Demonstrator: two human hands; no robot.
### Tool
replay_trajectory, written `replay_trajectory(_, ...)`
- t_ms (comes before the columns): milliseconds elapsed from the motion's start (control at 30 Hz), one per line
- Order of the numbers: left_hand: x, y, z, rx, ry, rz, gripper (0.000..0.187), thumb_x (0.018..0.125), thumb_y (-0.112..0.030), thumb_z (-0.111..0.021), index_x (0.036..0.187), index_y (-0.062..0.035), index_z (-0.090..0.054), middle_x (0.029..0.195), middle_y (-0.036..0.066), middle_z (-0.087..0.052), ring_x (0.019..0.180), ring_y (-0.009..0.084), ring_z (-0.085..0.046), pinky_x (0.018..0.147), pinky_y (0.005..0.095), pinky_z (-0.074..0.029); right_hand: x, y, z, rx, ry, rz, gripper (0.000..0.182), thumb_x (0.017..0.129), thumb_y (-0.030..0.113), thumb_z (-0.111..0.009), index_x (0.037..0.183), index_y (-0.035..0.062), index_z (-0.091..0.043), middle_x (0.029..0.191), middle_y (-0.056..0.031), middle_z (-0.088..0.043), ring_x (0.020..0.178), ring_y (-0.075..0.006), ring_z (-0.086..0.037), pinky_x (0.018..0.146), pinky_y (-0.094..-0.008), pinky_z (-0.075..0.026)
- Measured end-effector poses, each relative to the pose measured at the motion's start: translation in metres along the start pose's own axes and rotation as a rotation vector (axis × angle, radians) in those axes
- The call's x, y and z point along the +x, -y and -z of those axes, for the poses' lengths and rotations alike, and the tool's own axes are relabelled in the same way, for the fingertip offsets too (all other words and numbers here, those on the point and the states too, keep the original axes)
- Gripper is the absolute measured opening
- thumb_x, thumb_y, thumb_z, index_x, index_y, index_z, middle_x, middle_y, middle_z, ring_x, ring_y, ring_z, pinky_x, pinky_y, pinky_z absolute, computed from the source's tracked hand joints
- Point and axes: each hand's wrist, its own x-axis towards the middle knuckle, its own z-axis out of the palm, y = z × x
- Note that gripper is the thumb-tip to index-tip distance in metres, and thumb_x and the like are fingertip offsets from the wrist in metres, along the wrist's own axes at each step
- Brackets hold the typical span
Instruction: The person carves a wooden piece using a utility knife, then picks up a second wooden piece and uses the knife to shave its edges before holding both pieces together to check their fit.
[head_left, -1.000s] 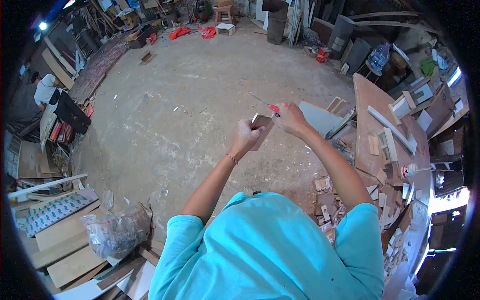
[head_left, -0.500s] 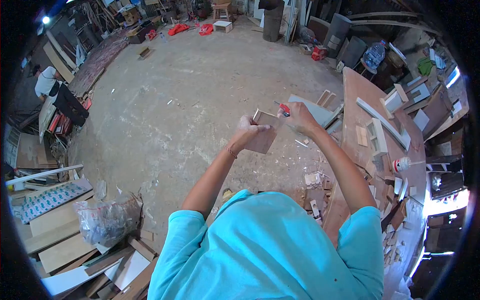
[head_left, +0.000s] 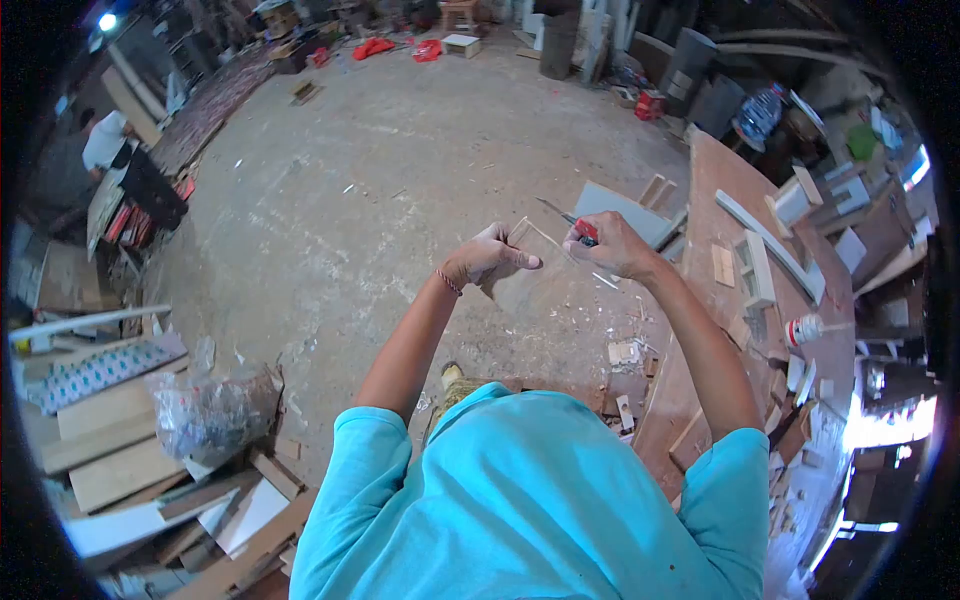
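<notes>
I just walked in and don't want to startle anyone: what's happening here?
Someone holds a thin board in the left hand and a red-handled knife in the right hand. The blade looks clear of the board just now. Off to the left, another person bends over; what they are handling is too blurred to tell.

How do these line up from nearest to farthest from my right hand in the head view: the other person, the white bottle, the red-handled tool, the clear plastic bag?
1. Red-handled tool: in your right hand.
2. White bottle: to the right, on the big board.
3. Clear plastic bag: lower left, by the wood pieces.
4. Other person: far left.
</notes>
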Motion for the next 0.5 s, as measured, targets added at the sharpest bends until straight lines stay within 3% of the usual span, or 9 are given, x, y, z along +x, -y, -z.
replay_trajectory(100,-0.023,-0.008,0.008,-0.086,-0.009,-0.102,0.026,0.064,-0.019,-0.071,0.054,-0.0085,-0.049,0.044,-0.005,-0.039,0.034,0.0053,-0.033,0.030,0.0222,-0.022,0.020,0.012,-0.005,0.088,0.075,0.101,0.019,0.067,0.021,-0.060,0.070,0.0018,-0.057,0.058,-0.0057,-0.054,0.056,-0.0118,-0.050,0.055,-0.0274,-0.040)
replay_trajectory(300,-0.083,0.005,0.047,-0.079,-0.354,-0.120,0.021,0.064,-0.017,-0.070,0.057,-0.0073,-0.052,0.048,-0.003,-0.044,0.038,0.0060,-0.039,0.035,0.0206,-0.028,0.066,0.067,-0.036,0.235,0.193,0.191,0.015,0.070,0.017,-0.061,0.072,0.0027,-0.056,0.062,0.0022,-0.050,0.060,-0.0058,-0.045,0.055,-0.0222,-0.038)
replay_trajectory(400,-0.111,0.001,0.057,-0.114,-0.418,-0.179,0.019,0.064,-0.016,-0.070,0.060,-0.0060,-0.054,0.050,-0.004,-0.046,0.040,0.0065,-0.040,0.036,0.0214,-0.029,0.084,0.078,-0.059,0.305,0.161,0.334,0.016,0.070,0.019,-0.060,0.071,0.0026,-0.057,0.060,-0.0008,-0.052,0.059,-0.0074,-0.046,0.056,-0.0236,-0.039)
replay_trajectory(500,-0.129,-0.003,0.068,-0.186,-0.295,-0.124,0.019,0.063,-0.015,-0.070,0.062,-0.0050,-0.055,0.052,-0.004,-0.047,0.041,0.0064,-0.042,0.037,0.0231,-0.031,0.095,0.086,-0.069,0.258,0.206,0.332,0.017,0.070,0.018,-0.060,0.072,0.0018,-0.057,0.060,-0.0008,-0.052,0.058,-0.0075,-0.046,0.056,-0.0235,-0.039)
